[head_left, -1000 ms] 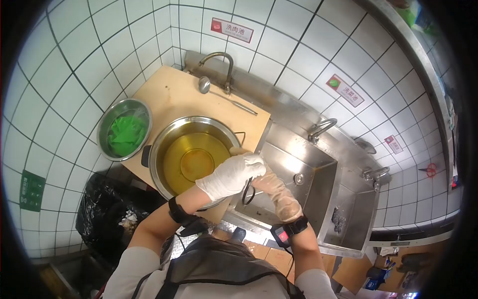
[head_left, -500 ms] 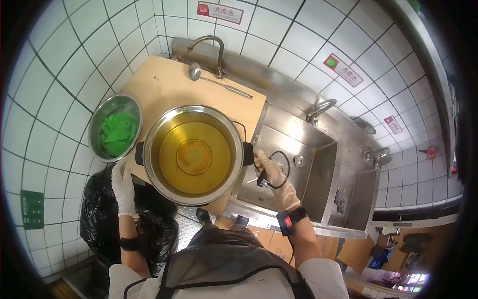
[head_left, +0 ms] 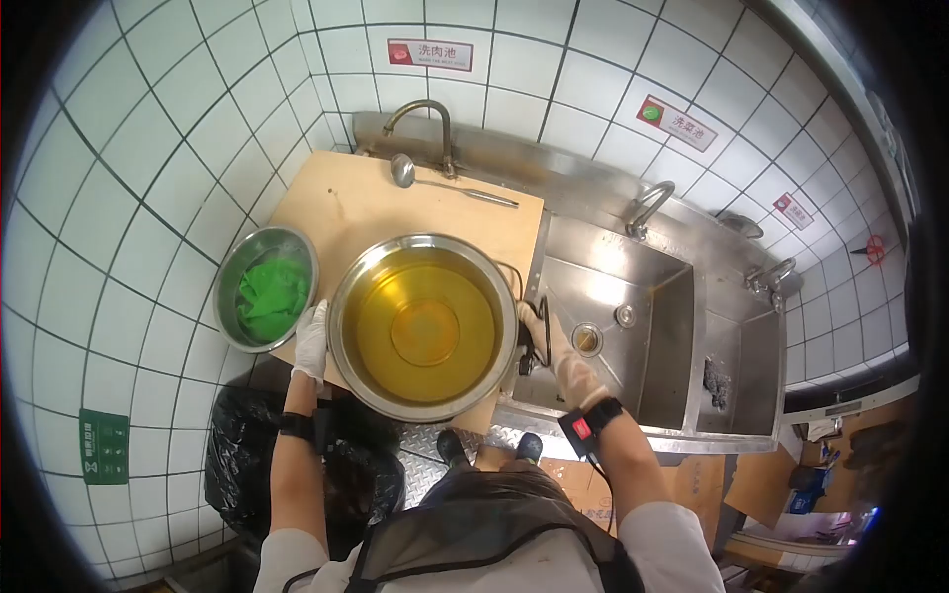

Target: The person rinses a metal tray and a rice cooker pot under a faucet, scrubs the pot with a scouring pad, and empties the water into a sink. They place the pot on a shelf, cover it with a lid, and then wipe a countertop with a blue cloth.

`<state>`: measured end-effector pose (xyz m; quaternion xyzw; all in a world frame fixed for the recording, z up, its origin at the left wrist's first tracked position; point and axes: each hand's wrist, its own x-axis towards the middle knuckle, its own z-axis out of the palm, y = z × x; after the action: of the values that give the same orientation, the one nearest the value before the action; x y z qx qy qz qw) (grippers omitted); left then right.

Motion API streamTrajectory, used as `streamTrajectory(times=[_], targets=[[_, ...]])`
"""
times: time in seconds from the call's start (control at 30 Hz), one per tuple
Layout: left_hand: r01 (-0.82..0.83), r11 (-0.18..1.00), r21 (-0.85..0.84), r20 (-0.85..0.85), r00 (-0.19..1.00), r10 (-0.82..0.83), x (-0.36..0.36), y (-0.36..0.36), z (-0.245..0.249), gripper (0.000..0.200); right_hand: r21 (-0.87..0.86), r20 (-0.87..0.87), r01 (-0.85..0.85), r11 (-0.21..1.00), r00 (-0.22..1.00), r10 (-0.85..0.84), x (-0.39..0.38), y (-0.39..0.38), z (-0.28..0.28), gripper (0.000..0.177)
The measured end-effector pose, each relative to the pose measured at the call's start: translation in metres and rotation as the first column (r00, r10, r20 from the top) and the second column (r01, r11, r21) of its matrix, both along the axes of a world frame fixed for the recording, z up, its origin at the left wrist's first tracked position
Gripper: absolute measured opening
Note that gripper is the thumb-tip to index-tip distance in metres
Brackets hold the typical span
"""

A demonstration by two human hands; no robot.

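Observation:
A wide steel pot (head_left: 341, 366) of clear yellow liquid stands on a wooden board (head_left: 326, 203). My left hand (head_left: 311, 343), in a white glove, is at the pot's left side, closed where its black handle sits; the handle is hidden. On the opposite side my gloved right hand (head_left: 542, 331) is closed at the right handle, also mostly covered. A looped black cord (head_left: 545, 331) hangs by the right hand, with a dark plug-like end under the fingers. Left of the pot, a steel bowl (head_left: 225, 311) holds a green cloth (head_left: 274, 298).
A ladle (head_left: 435, 182) lies at the board's back, below a curved faucet (head_left: 447, 138). Steel sinks (head_left: 618, 287) with more faucets are on the right. A black garbage bag (head_left: 247, 465) sits at lower left. Tiled walls rise behind and to the left.
My left hand has moved from below the bowl up to the pot's left handle. My right hand has closed in on the right handle with the cord. The view has shifted slightly.

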<state>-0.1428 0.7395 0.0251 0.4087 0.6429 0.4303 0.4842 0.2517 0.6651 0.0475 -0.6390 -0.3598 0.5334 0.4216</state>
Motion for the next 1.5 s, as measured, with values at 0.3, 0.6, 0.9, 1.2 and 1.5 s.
streamTrajectory(times=[0.3,0.6,0.9,1.2,1.5], targets=[[0.159,0.986,0.057,0.114,0.980,-0.164,0.046,-0.017,0.046,0.029,-0.098,-0.161,0.325,0.941,0.928,-0.337,0.022,-0.099,0.059,0.033],[0.334,0.942,-0.021,0.299,0.901,-0.313,0.174,-0.083,0.057,0.028,0.225,0.193,0.408,0.885,0.871,-0.451,0.123,-0.209,0.090,0.032],[0.515,0.806,-0.290,0.271,0.852,-0.447,0.294,-0.168,-0.016,0.036,0.116,0.194,0.421,0.900,0.879,-0.436,0.223,-0.288,0.137,0.022],[0.582,0.682,-0.443,0.584,0.765,-0.272,0.375,-0.242,-0.023,0.048,-0.120,0.351,0.332,0.936,0.896,-0.273,0.312,-0.292,0.159,0.024],[0.641,0.580,-0.504,0.544,0.756,-0.363,0.411,-0.260,-0.041,0.051,-0.155,0.312,0.225,0.962,0.935,-0.168,0.301,-0.242,0.213,0.030]])
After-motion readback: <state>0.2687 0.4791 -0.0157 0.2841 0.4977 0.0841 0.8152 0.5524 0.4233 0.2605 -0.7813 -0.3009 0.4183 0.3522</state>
